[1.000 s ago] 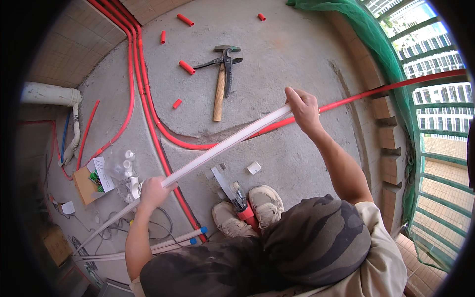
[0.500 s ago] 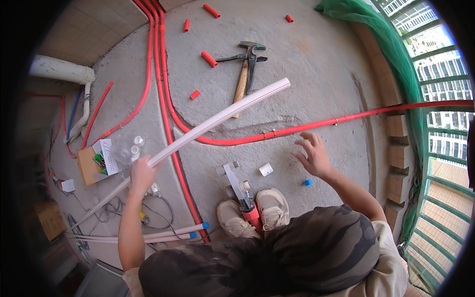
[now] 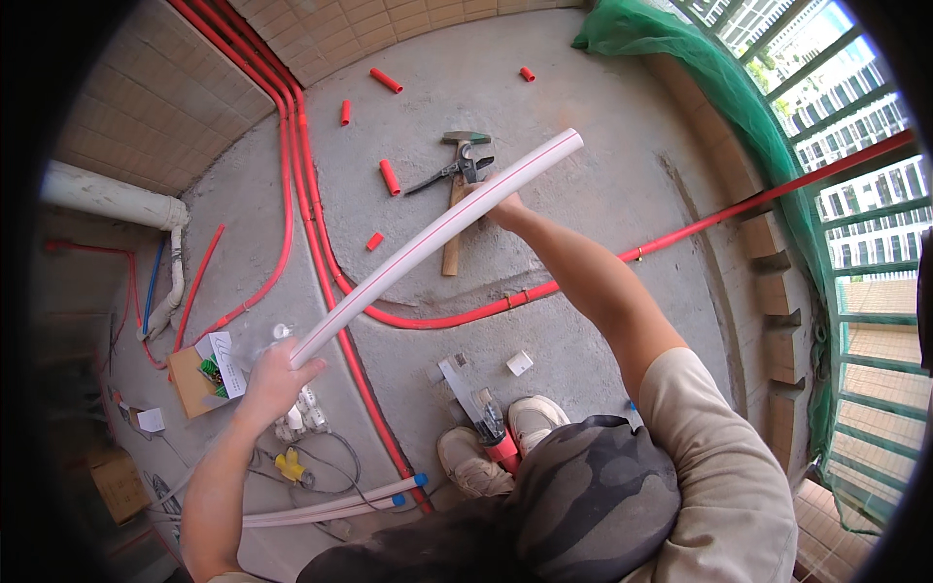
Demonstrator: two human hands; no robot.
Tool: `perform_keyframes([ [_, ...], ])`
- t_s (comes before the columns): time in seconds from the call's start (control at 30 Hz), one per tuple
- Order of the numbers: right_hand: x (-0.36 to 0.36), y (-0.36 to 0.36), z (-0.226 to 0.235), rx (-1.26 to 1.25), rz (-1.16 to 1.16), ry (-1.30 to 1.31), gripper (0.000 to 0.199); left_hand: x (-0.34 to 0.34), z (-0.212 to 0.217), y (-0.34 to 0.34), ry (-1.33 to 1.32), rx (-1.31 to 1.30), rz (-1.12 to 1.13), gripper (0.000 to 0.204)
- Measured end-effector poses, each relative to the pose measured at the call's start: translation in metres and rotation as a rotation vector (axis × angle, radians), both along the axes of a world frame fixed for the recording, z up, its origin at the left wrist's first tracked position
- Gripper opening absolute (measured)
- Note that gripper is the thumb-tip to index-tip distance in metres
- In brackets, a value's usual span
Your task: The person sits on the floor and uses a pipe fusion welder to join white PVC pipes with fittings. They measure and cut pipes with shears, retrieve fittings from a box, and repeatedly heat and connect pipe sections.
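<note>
My left hand is closed around a long white pipe with a thin red stripe, which slants up to the right across the view. Beyond the pipe, my right hand has reached the pipe cutter, which has black handles. The pipe hides most of that hand's fingers, so I cannot tell whether they grip the cutter. Under the cutter lies a hammer with a wooden handle. Between my shoes is a pipe-welding tool with a flat metal plate and a red body.
Red conduits run along the concrete floor. Several short red pipe pieces lie scattered. A white fitting sits near my shoes. At left are a cardboard box, a cable with a yellow plug and blue-capped pipes. Green netting hangs at right.
My right hand has moved forward and left from above the floor to the pipe cutter. My left hand still holds the white pipe. The view has shifted, showing more of the far wall.
</note>
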State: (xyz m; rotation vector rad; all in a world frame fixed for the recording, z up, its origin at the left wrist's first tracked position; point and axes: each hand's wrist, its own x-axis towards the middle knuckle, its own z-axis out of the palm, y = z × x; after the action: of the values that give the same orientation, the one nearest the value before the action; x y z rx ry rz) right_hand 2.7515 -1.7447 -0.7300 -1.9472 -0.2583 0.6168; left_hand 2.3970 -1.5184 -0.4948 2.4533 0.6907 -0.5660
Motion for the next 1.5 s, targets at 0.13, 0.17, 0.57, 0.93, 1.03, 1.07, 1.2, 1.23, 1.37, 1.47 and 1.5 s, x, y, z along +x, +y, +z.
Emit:
perform_keyframes([
  [0.13, 0.006, -0.046, 0.043, 0.410, -0.190, 0.599, 0.003, 0.016, -0.016, 0.004, 0.004, 0.033, -0.044, 0.040],
  [0.17, -0.010, -0.061, 0.072, 0.512, -0.214, 0.566, 0.012, 0.015, -0.026, 0.008, 0.011, 0.083, -0.046, 0.040],
  [0.57, -0.147, -0.300, 0.081, -0.569, 0.125, -0.433, 0.051, 0.038, -0.164, -0.036, -0.137, 0.171, -0.099, 0.041],
  [0.93, -0.142, -0.277, 0.074, -1.003, 0.540, -0.492, 0.136, -0.180, -0.095, -0.019, -0.489, 0.532, 0.465, 0.043],
  [1.03, -0.131, -0.289, 0.066, -1.032, 0.613, -0.648, 0.137, -0.291, -0.087, -0.049, -0.392, 0.496, 0.873, 0.035],
  [1.07, -0.125, -0.288, 0.067, -0.981, 0.656, -0.679, 0.124, -0.326, -0.085, -0.066, -0.362, 0.464, 1.017, 0.032],
  [1.2, -0.069, -0.314, 0.041, -0.821, 0.892, -0.683, 0.077, -0.445, -0.098, -0.160, -0.278, 0.310, 1.561, 0.022],
  [1.23, -0.060, -0.313, 0.042, -0.849, 0.927, -0.622, 0.070, -0.455, -0.098, -0.180, -0.234, 0.186, 1.718, 0.020],
  [1.37, -0.062, -0.283, 0.067, -0.867, 0.848, -0.366, 0.052, -0.462, -0.115, -0.250, -0.134, 0.038, 1.957, 0.018],
  [1.47, -0.085, -0.252, 0.081, -0.669, 0.809, -0.378, 0.039, -0.479, -0.155, -0.266, -0.064, 0.195, 1.765, 0.029],
  [1.5, -0.079, -0.250, 0.079, -0.647, 0.809, -0.273, 0.036, -0.464, -0.163, -0.246, -0.074, 0.375, 1.626, 0.037],
])
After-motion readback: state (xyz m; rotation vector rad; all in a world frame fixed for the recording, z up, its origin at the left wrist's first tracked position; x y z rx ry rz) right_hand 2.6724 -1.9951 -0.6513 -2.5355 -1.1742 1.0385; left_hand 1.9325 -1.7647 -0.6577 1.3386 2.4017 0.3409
